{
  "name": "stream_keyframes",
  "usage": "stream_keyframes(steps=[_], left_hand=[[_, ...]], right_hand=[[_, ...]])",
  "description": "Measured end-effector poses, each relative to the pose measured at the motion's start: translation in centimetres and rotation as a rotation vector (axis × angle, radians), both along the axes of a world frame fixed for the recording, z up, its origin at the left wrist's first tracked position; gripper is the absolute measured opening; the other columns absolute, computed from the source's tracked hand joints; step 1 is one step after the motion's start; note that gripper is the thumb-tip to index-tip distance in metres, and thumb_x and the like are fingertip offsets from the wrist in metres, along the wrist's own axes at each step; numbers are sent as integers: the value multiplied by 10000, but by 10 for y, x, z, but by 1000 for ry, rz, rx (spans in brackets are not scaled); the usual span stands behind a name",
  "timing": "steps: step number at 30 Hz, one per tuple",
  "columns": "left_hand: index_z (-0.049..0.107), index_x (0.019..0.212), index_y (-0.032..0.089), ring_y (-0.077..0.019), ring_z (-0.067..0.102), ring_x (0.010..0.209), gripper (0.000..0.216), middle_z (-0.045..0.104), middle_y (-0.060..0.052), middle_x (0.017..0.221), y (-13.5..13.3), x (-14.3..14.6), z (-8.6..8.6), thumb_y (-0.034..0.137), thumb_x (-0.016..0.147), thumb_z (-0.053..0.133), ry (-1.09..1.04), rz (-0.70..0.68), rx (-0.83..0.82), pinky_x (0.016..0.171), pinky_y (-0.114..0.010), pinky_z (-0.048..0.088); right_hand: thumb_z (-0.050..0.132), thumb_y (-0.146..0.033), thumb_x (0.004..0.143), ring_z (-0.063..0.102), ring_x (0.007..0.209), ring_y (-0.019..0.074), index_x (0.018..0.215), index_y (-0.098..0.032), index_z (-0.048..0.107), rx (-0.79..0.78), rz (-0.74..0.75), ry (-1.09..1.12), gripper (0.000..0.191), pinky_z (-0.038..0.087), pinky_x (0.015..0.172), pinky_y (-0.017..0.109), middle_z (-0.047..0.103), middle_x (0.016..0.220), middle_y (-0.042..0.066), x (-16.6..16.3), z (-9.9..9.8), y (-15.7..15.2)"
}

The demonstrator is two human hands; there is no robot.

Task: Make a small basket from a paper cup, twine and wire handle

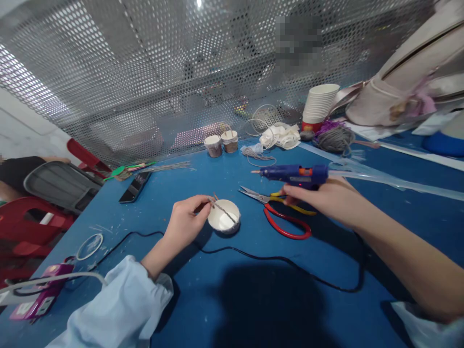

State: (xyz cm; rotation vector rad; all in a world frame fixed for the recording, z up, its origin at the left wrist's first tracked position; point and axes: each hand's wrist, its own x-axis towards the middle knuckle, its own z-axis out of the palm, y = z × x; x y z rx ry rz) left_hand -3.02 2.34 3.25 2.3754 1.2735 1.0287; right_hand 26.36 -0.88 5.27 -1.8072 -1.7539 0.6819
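Note:
A small white paper cup (pixel 217 223), cut low and dark around its outside, stands on the blue table. At its rim my left hand (pixel 188 215) pinches the end of a grey twisted cord (pixel 227 213), which slants across the cup's opening. My right hand (pixel 326 199) is wrapped round the grip of a blue glue gun (pixel 290 175), its nozzle pointing left above the table. A clear glue stick (pixel 357 178) runs out of the gun's back. Beneath the gun lie scissors (pixel 288 233) with red and yellow handles, blades apart and pointing left.
Two small brown-and-white cups (pixel 213 146) stand at the back, near crumpled white material (pixel 281 136), grey yarn (pixel 335 139) and stacked paper cups (pixel 321 104). A black cable (pixel 250 256) crosses the front. At left are a phone (pixel 135 187) and a purple power strip (pixel 54 292).

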Motion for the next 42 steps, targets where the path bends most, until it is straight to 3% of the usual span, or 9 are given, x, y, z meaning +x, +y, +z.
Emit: stream_keyframes(steps=[2, 4, 8, 13, 20, 26, 32, 42], left_hand=[[715, 800, 156, -117, 669, 628, 170, 769, -43, 814, 0, 0, 0, 141, 824, 548, 2, -4, -4, 582, -190, 496], [711, 781, 159, -118, 673, 640, 168, 771, -44, 834, 0, 0, 1, 146, 830, 550, 1, -7, -8, 589, -189, 495], [707, 769, 163, -128, 685, 675, 164, 771, -43, 836, 0, 1, 1, 170, 843, 561, 7, -9, -12, 600, -191, 497], [704, 775, 168, -127, 679, 654, 153, 770, -42, 834, 1, 0, 0, 172, 842, 566, 17, -13, 0, 602, -201, 504], [706, 818, 163, -133, 687, 670, 158, 773, -48, 845, 0, -1, 2, 158, 839, 550, 35, -28, 28, 620, -209, 515], [707, 809, 163, -132, 679, 638, 159, 773, -51, 830, -1, 1, 4, 165, 837, 551, 45, -16, 44, 605, -212, 517], [709, 815, 168, -133, 680, 639, 181, 767, -39, 795, -1, 1, 3, 151, 835, 530, 49, -18, 60, 599, -206, 513], [700, 807, 159, -138, 696, 673, 165, 772, -51, 831, 0, 0, 2, 146, 841, 540, 53, -15, 61, 617, -200, 509]], right_hand=[[546, -505, 831, 645, 730, 208, 613, -213, 688, -54, 54, 17, 391, 459, 694, 303, 717, 701, 19, -14, 7, -13], [565, -488, 824, 612, 624, 179, 671, -232, 675, -51, 153, 75, 318, 453, 625, 284, 673, 623, -17, -27, 8, -22], [578, -382, 814, 588, 601, 158, 824, -249, 666, 23, 264, 168, 159, 449, 577, 262, 661, 695, -33, -45, -1, -29], [559, -349, 799, 572, 606, 159, 833, -235, 637, 28, 226, 167, 141, 417, 551, 262, 643, 706, -26, -56, -9, -22], [549, -278, 802, 513, 596, 127, 780, -222, 604, 169, 258, 126, 81, 338, 527, 233, 623, 702, -37, -63, 2, -16], [530, -308, 814, 490, 576, 137, 806, -224, 583, 87, 287, 22, 100, 291, 496, 242, 624, 709, -23, -66, 4, -13], [532, -276, 774, 488, 561, 140, 771, -212, 562, 49, 275, -52, 71, 292, 506, 247, 622, 695, -1, -71, 7, -8], [529, -296, 771, 517, 592, 139, 702, -215, 589, 94, 277, 22, 122, 333, 521, 232, 609, 659, -25, -68, 16, -7]])
